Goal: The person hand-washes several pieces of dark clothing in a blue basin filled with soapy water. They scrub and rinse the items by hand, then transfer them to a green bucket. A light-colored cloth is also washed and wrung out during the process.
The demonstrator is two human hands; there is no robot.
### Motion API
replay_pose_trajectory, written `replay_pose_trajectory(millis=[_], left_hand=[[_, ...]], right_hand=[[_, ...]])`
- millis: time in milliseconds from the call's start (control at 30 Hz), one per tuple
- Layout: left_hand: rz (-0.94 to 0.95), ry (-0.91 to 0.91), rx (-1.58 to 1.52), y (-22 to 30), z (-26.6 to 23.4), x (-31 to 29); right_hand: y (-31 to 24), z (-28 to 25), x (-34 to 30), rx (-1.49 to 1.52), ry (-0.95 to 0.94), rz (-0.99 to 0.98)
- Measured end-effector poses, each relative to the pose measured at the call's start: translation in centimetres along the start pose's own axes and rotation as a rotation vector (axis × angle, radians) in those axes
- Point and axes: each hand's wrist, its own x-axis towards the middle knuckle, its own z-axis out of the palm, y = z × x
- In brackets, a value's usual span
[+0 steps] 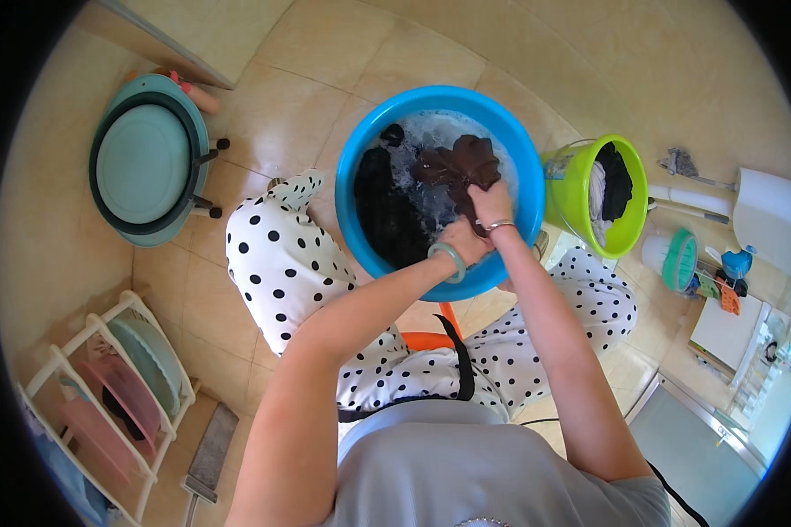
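From my remote seat I see the brown cloth [473,162] inside the blue basin [349,162], over sudsy water and right of a black cloth [380,206]. My right hand [490,204] has its fingers clamped on it; my left hand [468,241] is curled just below, fingertips hidden, so I cannot tell its grip. The basin's near rim passes under my wrists. A lime bucket [569,189] crowds its right edge; leftward, floor tiles [264,127] stretch toward teal basins [141,167]. Lettering is too small to read.
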Motion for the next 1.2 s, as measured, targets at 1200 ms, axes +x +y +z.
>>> replay_pose_trajectory(millis=[1200], left_hand=[[0.083,0.02,-0.466,3.0,-3.8,2.2]], right_hand=[[-2.0,-6.6,0.2,1.434,-0.471,0.055]])
